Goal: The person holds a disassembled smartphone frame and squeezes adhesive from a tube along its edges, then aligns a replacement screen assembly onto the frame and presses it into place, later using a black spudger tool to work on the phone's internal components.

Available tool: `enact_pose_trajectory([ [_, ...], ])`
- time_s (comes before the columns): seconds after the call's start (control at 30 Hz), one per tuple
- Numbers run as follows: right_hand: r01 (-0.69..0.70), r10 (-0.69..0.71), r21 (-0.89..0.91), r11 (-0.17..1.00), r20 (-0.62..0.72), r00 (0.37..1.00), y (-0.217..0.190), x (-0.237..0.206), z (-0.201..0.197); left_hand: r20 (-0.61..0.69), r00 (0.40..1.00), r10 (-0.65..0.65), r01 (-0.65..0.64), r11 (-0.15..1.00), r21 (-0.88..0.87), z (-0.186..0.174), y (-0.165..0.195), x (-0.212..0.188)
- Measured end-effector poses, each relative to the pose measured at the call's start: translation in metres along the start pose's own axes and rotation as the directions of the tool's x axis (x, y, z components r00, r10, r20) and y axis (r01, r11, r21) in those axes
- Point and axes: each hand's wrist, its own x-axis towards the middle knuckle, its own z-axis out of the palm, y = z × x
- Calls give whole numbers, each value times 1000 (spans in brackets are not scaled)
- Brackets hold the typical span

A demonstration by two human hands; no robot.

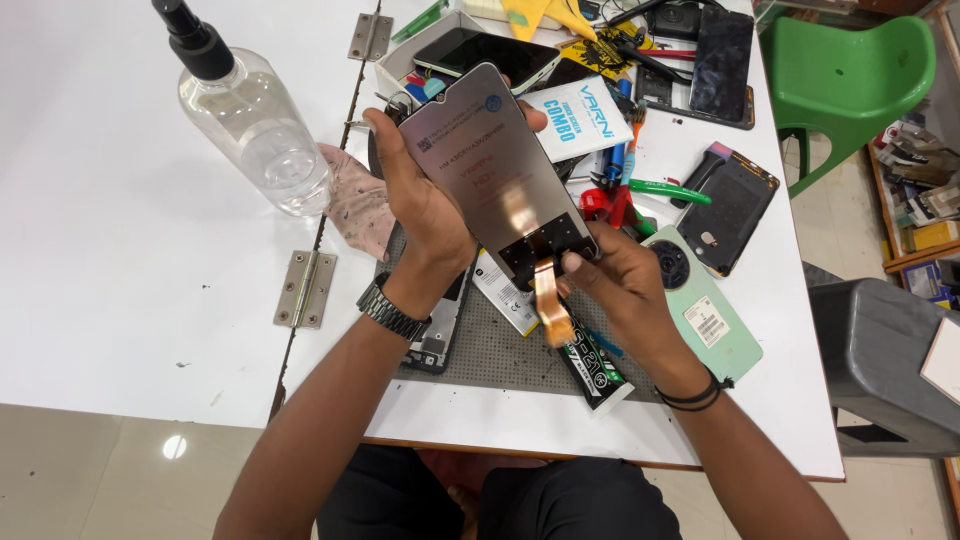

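Note:
My left hand [420,205] grips a phone display panel [490,165] by its left edge, with the silvery back side facing up and tilted. My right hand [620,285] pinches the panel's lower corner, beside the copper flex ribbon [550,305] that hangs from its bottom edge. Both hands hold the panel above a grey work mat [500,350]. Below them on the mat lie a black glue tube [595,368] and an opened phone frame [440,325], partly hidden by my left wrist.
A clear spray bottle [255,125] and a pink cloth [358,200] lie to the left. A mint green phone back [705,310], a dark phone frame [735,205], tools, a white box [580,115] and more phones crowd the right and far side. A green chair [850,75] stands beyond the table.

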Motion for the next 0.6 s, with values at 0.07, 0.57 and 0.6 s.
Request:
enact_pose_trajectory([
  [0.07, 8, -8, 8, 1000, 4, 1000, 4, -1, -1, 11, 1000, -12, 13, 1000, -24, 0, 0, -1],
  [0.57, -137, 144, 280, 950, -3, 990, 3, -3, -6, -23, 999, -26, 27, 998, 54, 8, 3, -4],
  [0.6, -143, 152, 273, 951, -10, 988, 4, -3, -6, -30, 999, -31, 33, 998, 61, 8, 4, -4],
])
